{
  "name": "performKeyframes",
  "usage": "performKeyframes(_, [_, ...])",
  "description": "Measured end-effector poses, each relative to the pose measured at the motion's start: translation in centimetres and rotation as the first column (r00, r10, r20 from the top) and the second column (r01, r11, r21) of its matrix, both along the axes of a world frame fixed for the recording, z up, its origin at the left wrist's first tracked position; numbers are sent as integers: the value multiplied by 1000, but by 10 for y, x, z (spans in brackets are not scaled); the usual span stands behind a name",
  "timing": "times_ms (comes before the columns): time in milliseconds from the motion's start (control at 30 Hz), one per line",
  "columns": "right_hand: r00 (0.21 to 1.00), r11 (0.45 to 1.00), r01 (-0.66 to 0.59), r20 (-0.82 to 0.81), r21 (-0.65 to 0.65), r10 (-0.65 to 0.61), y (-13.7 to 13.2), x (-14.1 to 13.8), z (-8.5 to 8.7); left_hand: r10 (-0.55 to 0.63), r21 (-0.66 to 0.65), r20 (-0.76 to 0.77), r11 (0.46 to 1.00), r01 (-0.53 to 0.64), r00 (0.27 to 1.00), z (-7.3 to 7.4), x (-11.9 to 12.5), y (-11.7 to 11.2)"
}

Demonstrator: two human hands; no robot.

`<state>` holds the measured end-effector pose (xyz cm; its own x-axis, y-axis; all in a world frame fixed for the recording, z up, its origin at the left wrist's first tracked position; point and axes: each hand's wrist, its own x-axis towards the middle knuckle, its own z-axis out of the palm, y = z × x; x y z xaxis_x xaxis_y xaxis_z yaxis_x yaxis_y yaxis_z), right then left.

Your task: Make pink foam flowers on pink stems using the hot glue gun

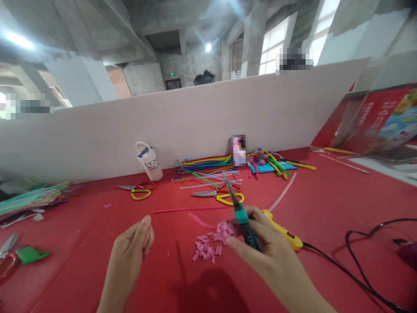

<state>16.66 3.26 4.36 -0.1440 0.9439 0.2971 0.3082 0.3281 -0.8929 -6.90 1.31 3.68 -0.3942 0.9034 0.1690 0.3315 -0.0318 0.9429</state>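
My left hand [132, 245] is closed in a pinch above the red table; whatever sits between thumb and fingers is too small to make out. Just beyond its fingertips lies a straight pink pipe cleaner [189, 210]. My right hand [272, 248] grips a pen-like tool [241, 216] with a dark handle, a teal collar and a tapered, rough metal tip pointing up and away. Beside its fingers is a pink petalled cluster [224, 230], with a curved pink strip [199, 221] next to it; whether the fingers touch the cluster I cannot tell. Small cut pink pieces [206, 251] lie in a pile between my hands.
Yellow-handled scissors [224, 196] and another pair [138, 191] lie farther back. A corded yellow glue gun [288, 234] rests behind my right hand. Coloured pipe cleaners [202, 167], a white cup [151, 165] and a phone [238, 150] stand or lie along the white partition [195, 117].
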Motion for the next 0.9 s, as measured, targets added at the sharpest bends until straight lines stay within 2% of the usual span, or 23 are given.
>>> performKeyframes(67, [1000,1000,25,-6,17,-25,2,7,5,-11,-73,-41,997,8,999,-2,-5,9])
performKeyframes(133, [1000,999,28,-4,38,-28,4,11,7,-79,-78,-21,994,77,997,-6,0,12])
performKeyframes(167, [1000,998,28,6,50,-28,4,12,7,-117,-36,-5,993,117,993,-7,6,12])
performKeyframes(233, [999,996,24,42,83,-27,2,11,6,-103,70,52,993,99,993,-8,22,5])
performKeyframes(267, [998,994,15,61,105,-22,1,9,4,-135,83,69,988,129,988,-8,31,0])
performKeyframes(333, [996,988,-26,93,154,12,-3,4,-2,-308,24,124,951,307,943,-8,48,-11])
performKeyframes(367, [994,982,-52,106,180,33,-5,1,-5,-327,45,181,945,324,928,-8,55,-16])
performKeyframes(500, [978,954,-161,168,253,121,-13,-6,-17,-327,120,326,945,305,887,-14,73,-25])
performKeyframes(600, [966,939,-214,198,271,163,-16,-9,-21,-328,103,476,942,319,816,-17,75,-25])
performKeyframes(700, [960,934,-235,212,269,181,-16,-8,-20,-312,69,610,936,344,728,-14,73,-22])
performKeyframes(800, [965,934,-219,204,281,165,-16,-3,-13,-287,74,668,944,322,687,-11,67,-20])
performKeyframes(900, [972,933,-173,206,314,111,-16,3,-6,-305,76,722,927,367,621,-11,61,-19])
